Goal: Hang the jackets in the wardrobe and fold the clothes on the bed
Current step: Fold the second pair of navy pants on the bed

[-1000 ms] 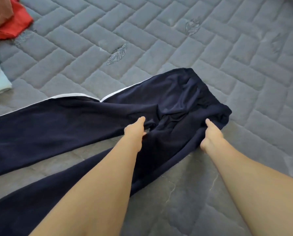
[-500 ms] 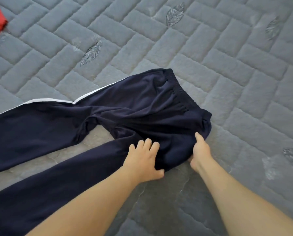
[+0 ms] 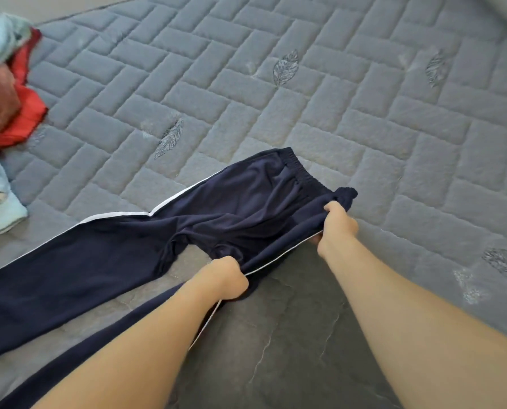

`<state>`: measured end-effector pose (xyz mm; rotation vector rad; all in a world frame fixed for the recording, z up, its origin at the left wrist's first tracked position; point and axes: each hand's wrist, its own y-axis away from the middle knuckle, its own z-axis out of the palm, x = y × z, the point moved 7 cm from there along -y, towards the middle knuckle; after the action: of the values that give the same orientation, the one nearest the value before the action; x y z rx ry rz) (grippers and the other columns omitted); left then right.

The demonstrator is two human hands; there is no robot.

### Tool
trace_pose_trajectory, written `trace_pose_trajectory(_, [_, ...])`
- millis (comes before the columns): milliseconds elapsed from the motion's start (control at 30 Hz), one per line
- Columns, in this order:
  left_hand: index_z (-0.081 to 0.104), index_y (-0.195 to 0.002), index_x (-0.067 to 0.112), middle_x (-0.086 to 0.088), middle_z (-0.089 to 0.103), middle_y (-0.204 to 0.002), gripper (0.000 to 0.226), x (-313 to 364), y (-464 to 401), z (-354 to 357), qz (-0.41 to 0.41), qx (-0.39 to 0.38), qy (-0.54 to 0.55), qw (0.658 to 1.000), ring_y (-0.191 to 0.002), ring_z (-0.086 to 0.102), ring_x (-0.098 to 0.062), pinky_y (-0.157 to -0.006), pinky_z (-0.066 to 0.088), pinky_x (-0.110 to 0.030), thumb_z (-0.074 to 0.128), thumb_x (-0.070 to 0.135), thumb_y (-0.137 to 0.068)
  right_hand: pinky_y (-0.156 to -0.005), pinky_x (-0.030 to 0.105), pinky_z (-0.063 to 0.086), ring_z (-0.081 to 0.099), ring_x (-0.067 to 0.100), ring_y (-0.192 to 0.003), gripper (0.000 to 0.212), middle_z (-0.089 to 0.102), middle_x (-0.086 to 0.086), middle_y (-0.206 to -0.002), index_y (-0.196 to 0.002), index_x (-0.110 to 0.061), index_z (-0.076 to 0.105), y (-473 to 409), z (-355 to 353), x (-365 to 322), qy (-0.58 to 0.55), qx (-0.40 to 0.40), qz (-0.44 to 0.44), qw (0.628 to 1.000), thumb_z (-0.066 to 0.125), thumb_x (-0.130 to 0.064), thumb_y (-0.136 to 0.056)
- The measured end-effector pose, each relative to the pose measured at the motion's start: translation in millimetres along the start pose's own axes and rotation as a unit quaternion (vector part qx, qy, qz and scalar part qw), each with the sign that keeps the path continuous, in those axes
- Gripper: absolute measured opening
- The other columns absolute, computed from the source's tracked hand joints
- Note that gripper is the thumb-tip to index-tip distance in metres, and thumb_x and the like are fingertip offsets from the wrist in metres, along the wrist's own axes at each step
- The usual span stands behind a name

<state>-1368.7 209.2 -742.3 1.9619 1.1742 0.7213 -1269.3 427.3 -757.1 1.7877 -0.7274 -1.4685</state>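
The dark blue pants (image 3: pixel 128 261) lie on the gray bed (image 3: pixel 364 128), from the middle of the frame down to the lower left; the stretchy waist is near the middle, and the two legs spread apart like a V. Your right hand (image 3: pixel 336 228) grips the near corner of the waist, and your left hand (image 3: pixel 225 276) grips the near leg by its white stripe; both are curled tight on cloth.

If you lift the near leg over too fast, I think it could bunch up or land crooked, because the middle is already wrinkled; the cloth looks slippery, so it may slide out of your hold.

The ends of both legs run off the left edge; your fingertips hide under the cloth; the pile of clothes (image 3: pixel 1 113) at the upper left is blurry, so you can't tell what each piece is.
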Motion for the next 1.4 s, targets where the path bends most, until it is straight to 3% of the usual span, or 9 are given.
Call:
trace_pose_trajectory(133, [0.063,-0.115,0.0,-0.016,0.064,-0.12,0.031,-56,-10,-67,-0.067,0.079,0.076,0.992,-0.112,0.059,-0.033,-0.089,0.046,-0.032,0.044,0.009,-0.093,-0.053,0.031,0.058,0.066,0.021,-0.071,0.005,0.066,0.006,-0.089,-0.086,-0.019,0.056,27,69,-16,-0.025,-0.092,-0.027,0.995,0.061,-0.02,-0.087])
trace_pose_trajectory(333, [0.042,-0.102,0.016,-0.004,0.053,-0.091,0.026,-115,-63,-141,-0.062,0.257,0.097,0.96,-0.086,0.052,-0.031,-0.072,0.04,-0.037,0.046,0.039,-0.089,-0.098,0.043,0.047,0.057,0.036,-0.113,0.042,0.058,0.019,-0.13,-0.128,-0.003,0.055,6,177,-27,0.304,-0.14,-0.166,0.928,0.038,-0.031,-0.101])
trace_pose_trajectory(467, [0.052,-0.108,0.016,-0.013,0.059,-0.119,0.026,-121,-132,-119,-0.046,0.206,0.078,0.974,-0.109,0.054,-0.036,-0.093,0.045,-0.044,0.038,0.037,-0.099,-0.11,0.049,0.022,0.03,0.032,-0.136,0.055,0.035,0.009,-0.15,-0.148,-0.021,0.034,-25,212,10,0.634,-0.067,-0.3,0.709,0.029,-0.045,-0.098])
trace_pose_trajectory(567, [0.061,-0.116,0.013,-0.016,0.057,-0.126,0.042,-128,-172,-96,-0.07,0.188,0.084,0.976,-0.119,0.049,-0.04,-0.102,0.04,-0.047,0.031,0.04,-0.102,-0.118,0.05,0.005,0.017,0.029,-0.142,0.068,0.021,0.008,-0.155,-0.156,-0.015,0.011,-25,213,49,0.686,-0.021,-0.475,0.551,0.031,-0.046,-0.1])
trace_pose_trajectory(767, [0.057,-0.128,0.018,-0.015,0.054,-0.128,0.048,-137,-190,-95,-0.092,0.177,0.106,0.974,-0.119,0.045,-0.042,-0.098,0.037,-0.046,0.032,0.049,-0.1,-0.109,0.048,0.025,0.041,0.032,-0.122,0.066,0.051,0.013,-0.132,-0.137,-0.011,0.052,-18,216,10,0.567,-0.013,-0.661,0.491,0.06,-0.022,-0.072])
trace_pose_trajectory(900, [0.06,-0.123,0.011,-0.013,0.062,-0.121,0.063,-128,-202,-107,-0.096,0.119,0.084,0.985,-0.113,0.055,-0.034,-0.095,0.041,-0.038,0.033,0.062,-0.096,-0.111,0.055,0.029,0.05,0.038,-0.12,0.05,0.056,0.019,-0.127,-0.115,-0.006,0.063,-27,218,-14,0.626,-0.016,-0.663,0.41,0.065,-0.005,-0.064])
trace_pose_trajectory(1100, [0.061,-0.12,0.004,-0.017,0.063,-0.122,0.072,-121,-222,-118,-0.1,0.056,0.042,0.993,-0.113,0.059,-0.033,-0.09,0.045,-0.037,0.035,0.066,-0.095,-0.065,0.037,0.039,0.052,0.03,-0.068,0.014,0.054,0.009,-0.071,-0.066,-0.012,0.053,-13,272,-45,0.649,-0.012,-0.668,0.364,0.056,0.0,-0.059])
trace_pose_trajectory(1267, [0.042,-0.145,0.026,-0.013,0.049,-0.137,0.05,-117,-223,-112,-0.097,-0.007,-0.007,0.995,-0.126,0.047,-0.034,-0.107,0.038,-0.042,0.03,0.05,-0.103,-0.081,0.036,0.031,0.047,0.026,-0.096,0.027,0.049,0.006,-0.103,-0.101,-0.016,0.045,-48,276,-22,0.732,-0.037,-0.572,0.368,0.027,-0.006,-0.084])
trace_pose_trajectory(1400, [0.058,-0.124,0.015,-0.013,0.057,-0.115,0.06,-122,-227,-114,-0.102,0.02,0.012,0.995,-0.108,0.053,-0.032,-0.094,0.042,-0.037,0.036,0.063,-0.096,-0.084,0.036,0.03,0.043,0.025,-0.097,0.038,0.044,0.006,-0.106,-0.107,-0.017,0.036,-52,277,-15,0.744,-0.02,-0.567,0.353,0.009,-0.011,-0.08])
